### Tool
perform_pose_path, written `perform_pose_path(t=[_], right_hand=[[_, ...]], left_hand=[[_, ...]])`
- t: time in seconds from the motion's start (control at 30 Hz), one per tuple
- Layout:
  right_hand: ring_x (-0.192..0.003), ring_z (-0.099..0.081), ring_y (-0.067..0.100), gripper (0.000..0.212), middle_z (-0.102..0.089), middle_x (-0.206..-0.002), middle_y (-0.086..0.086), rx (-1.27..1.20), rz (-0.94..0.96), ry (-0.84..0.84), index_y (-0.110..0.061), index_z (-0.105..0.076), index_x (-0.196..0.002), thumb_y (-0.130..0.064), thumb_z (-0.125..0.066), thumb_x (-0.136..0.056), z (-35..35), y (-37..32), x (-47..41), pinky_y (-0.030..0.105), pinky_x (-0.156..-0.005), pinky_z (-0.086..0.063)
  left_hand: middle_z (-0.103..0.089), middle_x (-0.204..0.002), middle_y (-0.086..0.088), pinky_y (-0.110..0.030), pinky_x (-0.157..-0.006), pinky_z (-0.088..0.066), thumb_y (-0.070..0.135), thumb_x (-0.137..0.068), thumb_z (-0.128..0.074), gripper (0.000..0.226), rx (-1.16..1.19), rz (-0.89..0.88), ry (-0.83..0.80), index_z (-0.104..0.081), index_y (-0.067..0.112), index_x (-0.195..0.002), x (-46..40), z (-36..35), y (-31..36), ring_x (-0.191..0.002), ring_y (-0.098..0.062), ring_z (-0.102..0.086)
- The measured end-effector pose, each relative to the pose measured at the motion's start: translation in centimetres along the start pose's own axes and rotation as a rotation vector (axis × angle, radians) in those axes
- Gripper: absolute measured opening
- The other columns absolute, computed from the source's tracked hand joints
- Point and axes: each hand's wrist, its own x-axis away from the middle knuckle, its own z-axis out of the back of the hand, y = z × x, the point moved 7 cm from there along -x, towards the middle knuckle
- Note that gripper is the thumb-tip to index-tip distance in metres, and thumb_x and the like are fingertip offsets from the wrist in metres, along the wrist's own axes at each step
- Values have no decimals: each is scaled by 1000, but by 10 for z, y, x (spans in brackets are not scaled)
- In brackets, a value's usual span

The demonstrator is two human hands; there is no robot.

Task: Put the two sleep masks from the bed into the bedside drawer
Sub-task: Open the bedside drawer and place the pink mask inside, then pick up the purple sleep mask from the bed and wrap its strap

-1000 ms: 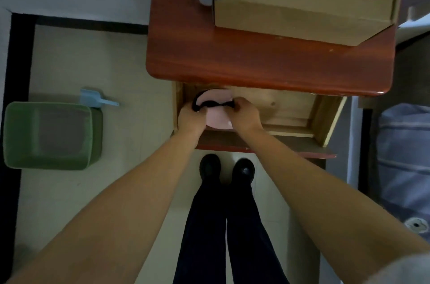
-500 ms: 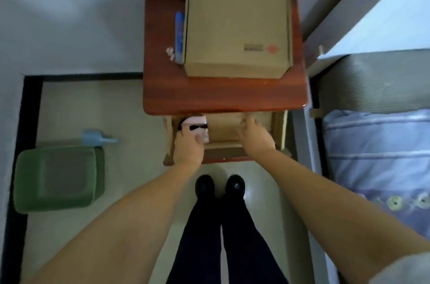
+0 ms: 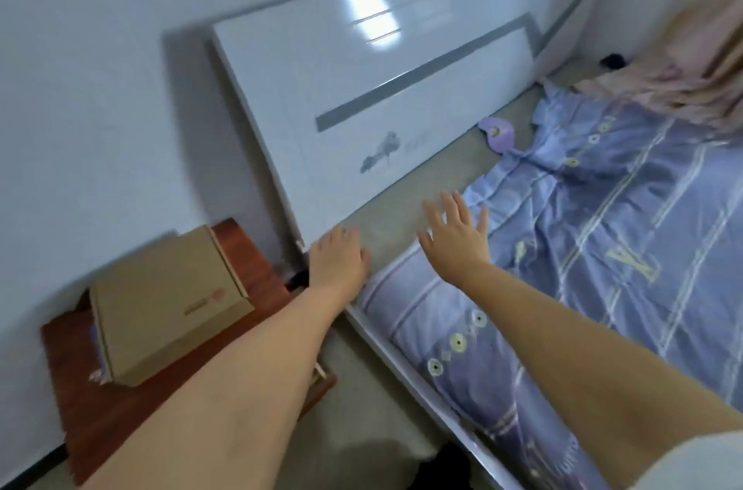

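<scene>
A purple sleep mask (image 3: 498, 134) lies on the bare mattress strip near the white headboard (image 3: 362, 95), at the top edge of the blue striped quilt (image 3: 603, 228). My right hand (image 3: 456, 234) hovers over the bed with fingers spread, holding nothing, well short of the mask. My left hand (image 3: 337, 260) is empty too, over the bed's near corner. The bedside table (image 3: 120, 401) stands at lower left; its drawer and the pink mask are hidden from this angle.
A cardboard box (image 3: 169, 304) sits on the bedside table's red-brown top. A pink blanket (image 3: 683, 75) is bunched at the far right of the bed. A small dark object (image 3: 613, 60) lies near the far headboard corner. White wall fills the left.
Both hands left the drawer, where the pink mask was put down. The view swung up and right from the bedside table to the bed, and both empty hands now reach over the mattress.
</scene>
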Motion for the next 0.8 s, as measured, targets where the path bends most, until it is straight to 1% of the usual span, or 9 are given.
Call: perform_pose_path(t=[0.17,0.23,0.33,0.43,0.57,0.67,0.8], right_hand=[[-145,-2,25,50,-11,-157,8,25,-174,-1,-24,-21,-142,-40,-28,-96,34,159,-16,61,-113,1],[-145,0,25,50,-9,-158,8,29,-242,-29,-23,-20,-143,-40,-28,-96,36,212,-20,61,-112,3],[-145,1,25,51,-8,-158,6,38,-333,-93,-26,-17,-144,-39,-26,-96,24,270,-26,61,-114,1],[-145,2,25,51,-9,-158,6,10,-380,-142,-26,-15,-145,-40,-25,-97,6,303,-46,61,-114,0],[-146,2,24,52,-8,-158,6,-33,-402,-193,-25,-13,-146,-41,-22,-97,-31,326,-80,61,-114,1],[-146,3,24,53,-7,-159,7,-60,-431,-243,-24,-12,-146,-41,-21,-97,-71,343,-111,61,-112,3],[-146,3,25,50,-7,-158,8,-118,-525,-315,-25,-12,-145,-40,-21,-98,-140,370,-167,62,-113,2]], left_hand=[[-54,-119,-19,-44,-86,-41,28,-92,-43,31,7,-154,-27,-47,7,-114,-71,-23,137,-106,-36,-51],[-54,-120,-17,-44,-87,-41,29,-93,-42,33,36,-198,-52,-47,9,-118,-89,-42,186,-108,-36,-50],[-53,-125,-14,-44,-93,-39,31,-93,-42,38,40,-271,-117,-44,12,-126,-108,-75,241,-111,-34,-50],[-50,-129,-12,-45,-96,-38,31,-94,-40,37,38,-289,-185,-43,13,-126,-138,-103,266,-115,-34,-48],[-47,-134,-14,-44,-95,-40,29,-94,-40,41,50,-249,-275,-40,12,-132,-201,-140,275,-119,-33,-46],[-48,-134,-18,-45,-96,-40,28,-93,-43,42,59,-237,-323,-41,9,-131,-254,-175,280,-119,-35,-47],[-45,-136,-22,-48,-99,-41,23,-93,-44,43,169,-203,-435,-40,6,-133,-333,-238,283,-122,-38,-44]])
